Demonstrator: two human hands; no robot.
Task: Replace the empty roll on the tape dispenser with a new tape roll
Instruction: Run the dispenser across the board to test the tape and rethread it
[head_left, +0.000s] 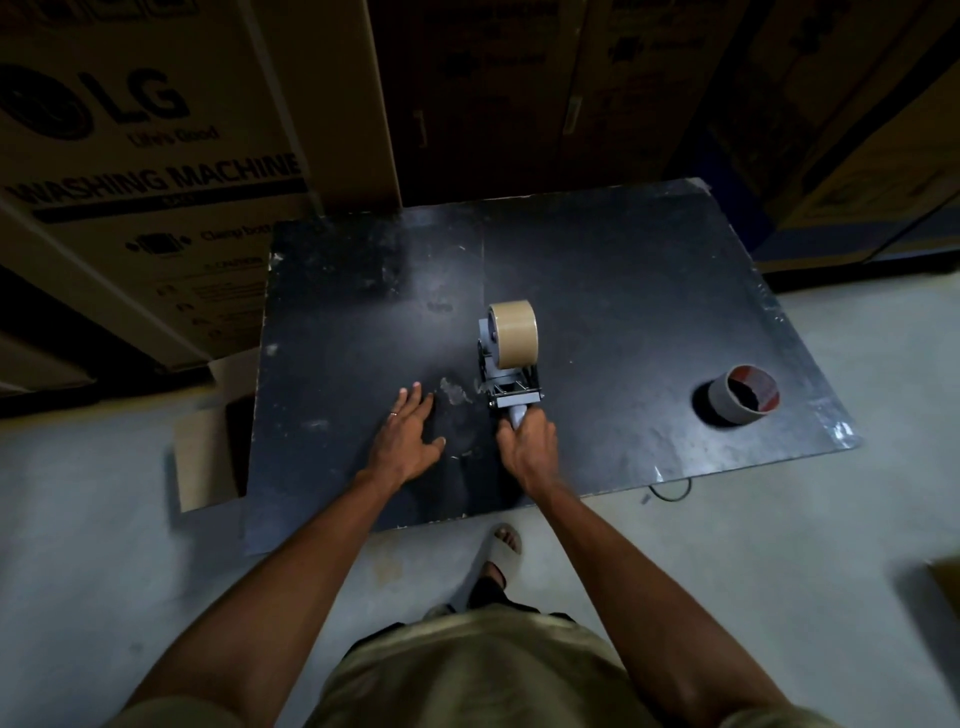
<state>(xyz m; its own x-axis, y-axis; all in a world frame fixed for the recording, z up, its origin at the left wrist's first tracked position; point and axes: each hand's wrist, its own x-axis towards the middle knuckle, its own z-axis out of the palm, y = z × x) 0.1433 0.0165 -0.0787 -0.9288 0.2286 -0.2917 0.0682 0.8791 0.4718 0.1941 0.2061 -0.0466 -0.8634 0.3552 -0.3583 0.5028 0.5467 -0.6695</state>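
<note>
Two bare hands are seen over a black board (623, 270) laid on a pale floor (93, 519). The right hand (527, 449) is closed around the grey handle of the tape dispenser (506, 384), which lies near the board's centre with its handle pointing toward six o'clock. A new tape roll (514, 335), tan and full, is seated on the dispenser's hub at the twelve o'clock end, standing on edge. The left hand (408, 434) is spread flat, fingers extended toward twelve o'clock, palm down on the board at about nine o'clock from the dispenser; nothing is held by it, and a ring is visible on one finger. The empty roll (737, 397), a bare cardboard core with a reddish inner lining, is stood on end well apart from the dispenser, at about three o'clock, near the board's right edge. Large cardboard cartons (145, 171) are stacked beyond the board from ten to two o'clock. A sandalled foot (506, 540) is seen at six o'clock, just off the board's near edge.
</note>
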